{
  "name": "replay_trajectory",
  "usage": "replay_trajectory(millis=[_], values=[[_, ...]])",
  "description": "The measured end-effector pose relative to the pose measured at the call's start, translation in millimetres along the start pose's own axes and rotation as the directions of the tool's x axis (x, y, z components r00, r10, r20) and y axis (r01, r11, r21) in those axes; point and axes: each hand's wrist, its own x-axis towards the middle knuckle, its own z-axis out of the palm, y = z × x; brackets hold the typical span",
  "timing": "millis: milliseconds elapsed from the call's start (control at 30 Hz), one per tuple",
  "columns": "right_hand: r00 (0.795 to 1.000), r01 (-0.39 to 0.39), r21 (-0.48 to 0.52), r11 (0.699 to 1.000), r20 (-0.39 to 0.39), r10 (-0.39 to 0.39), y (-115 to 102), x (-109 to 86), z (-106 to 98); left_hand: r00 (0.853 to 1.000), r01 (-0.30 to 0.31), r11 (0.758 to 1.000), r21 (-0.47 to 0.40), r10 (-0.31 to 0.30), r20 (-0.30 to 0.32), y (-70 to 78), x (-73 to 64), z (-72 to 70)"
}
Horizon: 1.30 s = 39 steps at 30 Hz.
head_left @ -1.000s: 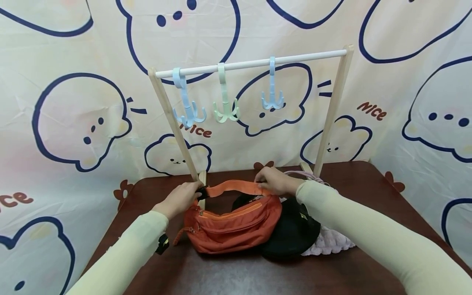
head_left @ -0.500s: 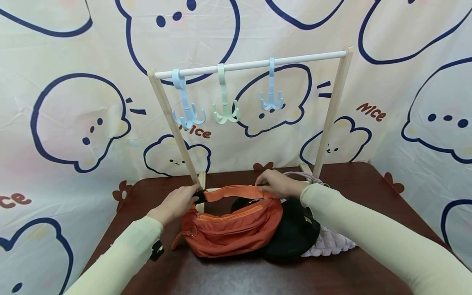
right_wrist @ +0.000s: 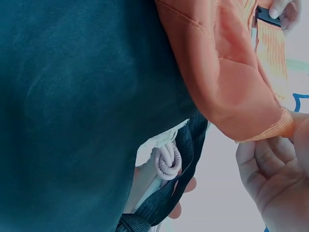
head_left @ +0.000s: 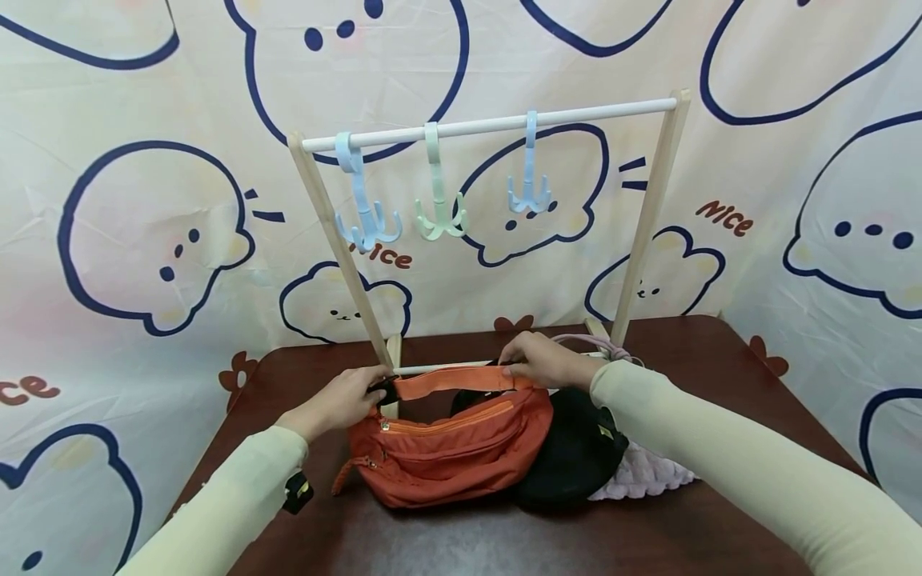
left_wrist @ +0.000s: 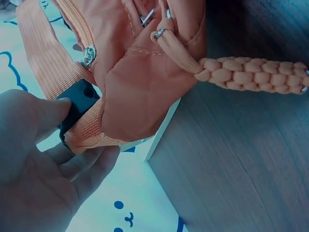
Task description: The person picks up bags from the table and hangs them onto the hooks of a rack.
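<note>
Bag (head_left: 446,468), orange, sits mid-table in the head view, zip (head_left: 468,421) running left to right; base at or just above the brown table (head_left: 461,552), cannot tell which. Strap (head_left: 446,381), lighter orange, arches over the bag's far side. Left hand (head_left: 338,402) at the strap's left end, fingers bent, holding the black buckle (head_left: 387,390). Right hand (head_left: 545,360) at the strap's right end, gripping the webbing. Black bag (head_left: 569,464) lies just right of the orange one, partly behind it; lilac item (head_left: 641,474) farther right, partly covered by the black bag. Far side: rack (head_left: 659,184) with white bar (head_left: 598,114); on it, left to right, blue hook (head_left: 359,188), green hook (head_left: 438,184), second blue hook (head_left: 530,160). Printed cloth (head_left: 108,104) behind.

Left wrist view: buckle pinched, thumb on one face, fingers behind. Braided pull (left_wrist: 256,75) extends from the orange bag's left end, over the table.

Right wrist view: right hand's fingers curl at the strap where it meets the orange bag. Knotted lilac cord (right_wrist: 167,162) beside a black strap (right_wrist: 198,137). Left hand also visible, at the buckle.
</note>
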Motion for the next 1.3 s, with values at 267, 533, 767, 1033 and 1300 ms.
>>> replay_trajectory(millis=[267,533,767,1033,1300], values=[[1.000,0.026,0.017,1.000,-0.008,-0.025,1,-2.4,0,0.999,0.005,0.999,-0.039,-0.004,0.034,-3.8,-2.4,0.8],[1.000,0.007,0.041,0.999,-0.015,-0.007,2,-4.1,3,0.998,-0.024,0.998,-0.056,0.027,0.055,-3.9,-5.8,-0.7],[1.000,0.007,0.052,0.999,-0.016,-0.006,2,-4.5,4,0.998,-0.034,0.997,-0.063,0.038,0.052,-1.5,-9.4,-3.2],[1.000,0.013,0.051,0.999,-0.022,-0.012,3,-4.9,3,0.998,-0.049,0.995,-0.086,0.053,0.047,-1.9,-11.1,-5.8],[1.000,0.020,0.051,0.999,-0.023,-0.019,1,-6.1,2,0.997,-0.053,0.996,-0.069,0.056,0.046,-0.2,-11.9,-9.5]])
